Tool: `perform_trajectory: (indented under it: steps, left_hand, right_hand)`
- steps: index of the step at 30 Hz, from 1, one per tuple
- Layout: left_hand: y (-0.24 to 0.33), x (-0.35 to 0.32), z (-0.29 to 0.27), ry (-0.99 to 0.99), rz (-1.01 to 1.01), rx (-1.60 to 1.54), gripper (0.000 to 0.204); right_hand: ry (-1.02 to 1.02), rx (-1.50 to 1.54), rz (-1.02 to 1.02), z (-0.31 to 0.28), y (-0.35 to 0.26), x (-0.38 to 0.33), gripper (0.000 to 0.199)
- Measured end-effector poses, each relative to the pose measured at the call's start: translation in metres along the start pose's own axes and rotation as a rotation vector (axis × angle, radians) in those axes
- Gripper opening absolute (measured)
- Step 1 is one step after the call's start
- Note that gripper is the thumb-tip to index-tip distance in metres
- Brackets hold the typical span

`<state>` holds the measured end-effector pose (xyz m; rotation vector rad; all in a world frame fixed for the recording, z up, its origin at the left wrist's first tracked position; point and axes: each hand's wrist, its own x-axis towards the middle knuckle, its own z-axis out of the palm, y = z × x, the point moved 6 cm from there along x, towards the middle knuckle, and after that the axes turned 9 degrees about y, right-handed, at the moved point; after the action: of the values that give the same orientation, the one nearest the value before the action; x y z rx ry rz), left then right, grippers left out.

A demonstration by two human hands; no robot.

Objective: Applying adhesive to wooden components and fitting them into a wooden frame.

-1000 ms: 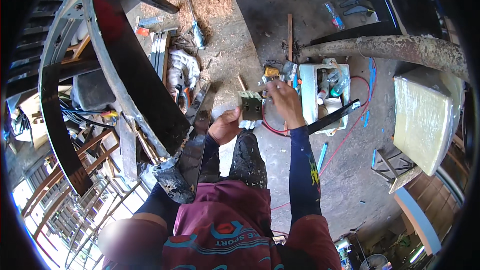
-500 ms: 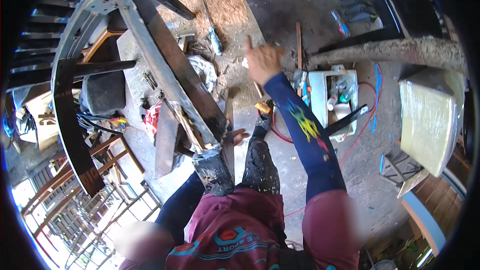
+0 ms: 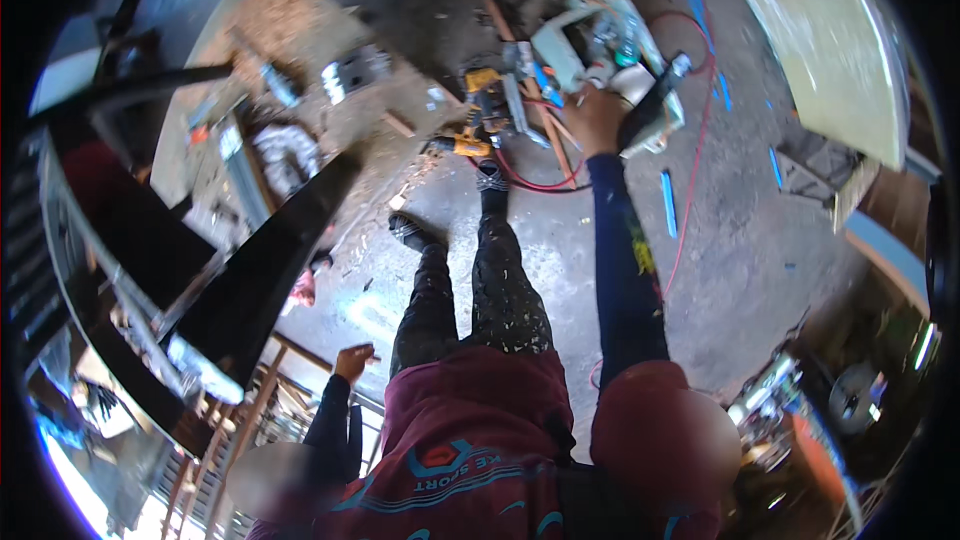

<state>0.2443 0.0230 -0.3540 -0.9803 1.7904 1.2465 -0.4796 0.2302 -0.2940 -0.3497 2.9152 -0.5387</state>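
White box [image 3: 552,48] sits just beyond the right hand [image 3: 596,122], whose blurred fingers may or may not be gripping; I cannot tell. Right of them: black bar [image 3: 655,105]; left: yellow drill [image 3: 465,146]. The left hand [image 3: 352,363], fingers likewise unclear, hangs well apart.

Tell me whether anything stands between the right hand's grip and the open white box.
Nothing visible blocks the right hand's grip: in this view it overlaps the near edge of the white box, though contact can't be made out. A dark bar crosses the box's near right part, just right of the grip.
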Motion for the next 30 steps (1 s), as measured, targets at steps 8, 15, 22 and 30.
perform_trajectory:
  steps: [8, 15, 22, 30]
  left_hand:
    - [0.044, -0.024, -0.019, 0.159, -0.483, -0.396, 0.034]
    - [0.111, -0.046, -0.015, 0.288, -0.070, 0.227, 0.020]
    - [0.098, -0.127, 0.061, 0.416, -0.343, -0.109, 0.026]
    - [0.099, -0.137, 0.071, 0.300, -0.294, 0.013, 0.025]
  right_hand:
    - [-0.017, 0.415, 0.151, 0.116, 0.156, -0.141, 0.030]
    - [-0.238, 0.402, 0.218, 0.125, 0.228, -0.095, 0.031]
    - [-0.538, 0.592, 0.025, 0.133, 0.190, -0.078, 0.021]
    - [-0.750, 0.434, -0.027, 0.118, 0.102, -0.158, 0.036]
